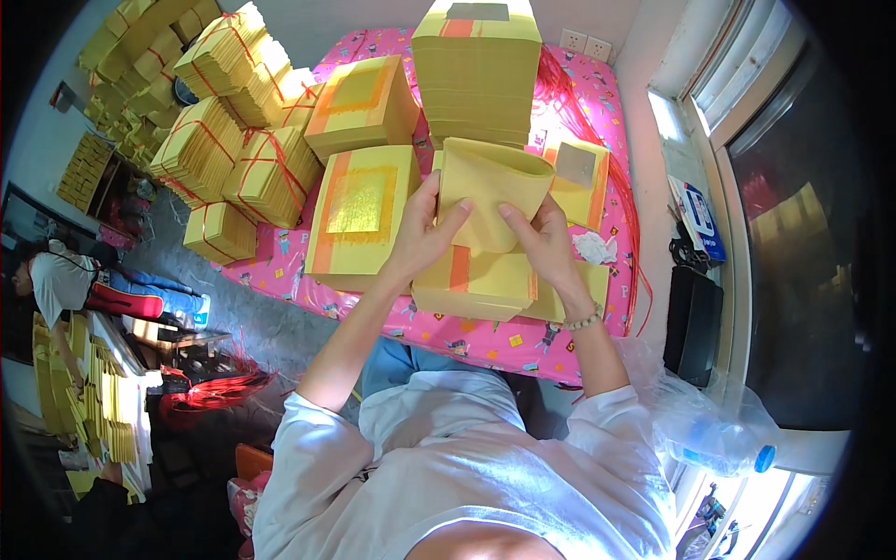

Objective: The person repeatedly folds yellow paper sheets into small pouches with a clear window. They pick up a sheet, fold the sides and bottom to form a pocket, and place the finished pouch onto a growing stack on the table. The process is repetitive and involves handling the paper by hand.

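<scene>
Between my two hands a sheaf of yellow paper is bent over, with its upper edge curled into a loop. My left hand grips its left side, thumb on the front face. My right hand, below a beaded bracelet, pinches its right side the same way. Just under the paper lies a stack of yellow paper with an orange strip, partly hidden by my hands. To its left sits a thick stack with a gold square. Behind stands a tall yellow stack.
The pink patterned tablecloth covers the table. Bundles tied with red string stand at its left; red strands trail down its right side. A clear plastic bottle is by the window. A person works at far left among yellow stacks.
</scene>
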Motion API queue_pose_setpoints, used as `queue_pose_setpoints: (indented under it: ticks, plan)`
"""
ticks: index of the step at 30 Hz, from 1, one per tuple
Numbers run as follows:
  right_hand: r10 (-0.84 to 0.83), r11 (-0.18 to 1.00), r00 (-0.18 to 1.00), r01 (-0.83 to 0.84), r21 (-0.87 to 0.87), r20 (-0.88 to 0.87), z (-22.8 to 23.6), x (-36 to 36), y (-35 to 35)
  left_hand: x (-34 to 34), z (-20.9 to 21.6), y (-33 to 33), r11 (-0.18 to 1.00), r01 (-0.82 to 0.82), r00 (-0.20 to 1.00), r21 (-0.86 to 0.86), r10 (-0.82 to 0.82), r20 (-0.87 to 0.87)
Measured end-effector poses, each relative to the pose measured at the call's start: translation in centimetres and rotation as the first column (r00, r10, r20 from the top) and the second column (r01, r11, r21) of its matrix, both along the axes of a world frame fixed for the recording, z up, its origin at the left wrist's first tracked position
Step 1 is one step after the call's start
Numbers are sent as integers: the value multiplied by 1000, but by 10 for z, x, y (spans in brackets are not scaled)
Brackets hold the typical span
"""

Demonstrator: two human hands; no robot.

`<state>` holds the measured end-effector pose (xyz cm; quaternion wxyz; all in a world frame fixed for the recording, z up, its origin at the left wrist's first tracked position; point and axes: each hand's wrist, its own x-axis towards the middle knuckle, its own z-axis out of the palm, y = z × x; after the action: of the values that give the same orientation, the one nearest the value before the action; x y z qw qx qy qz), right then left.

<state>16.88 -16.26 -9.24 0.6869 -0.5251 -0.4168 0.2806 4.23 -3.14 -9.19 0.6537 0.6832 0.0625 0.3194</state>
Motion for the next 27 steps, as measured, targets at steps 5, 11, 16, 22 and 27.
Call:
queue_pose_setpoints:
  ticks: [5, 11, 16, 22, 27]
  plan:
    - [-6, 1000, 1000, 6, -22, -15, 1, 3, 1, 9, 3, 0, 999, -43, 999, 33, 42, 21]
    - [-141, 990, 990, 141, 16, -17, 14, 9, 5, 18, 23, -1, 995, 29, 1000, -90, -29, 5]
    - [-115, 985, 986, 97, -140, -123, 25, 11, 7, 25, 36, 6, 940, 61, 974, -337, -130, -187]
    - [-83, 981, 975, 44, -188, -204, 20, 16, 7, 28, 33, 10, 892, 92, 963, -442, -193, -190]
    - [-82, 982, 973, 42, -185, -214, 18, 16, 6, 26, 34, 7, 887, 79, 965, -454, -182, -188]
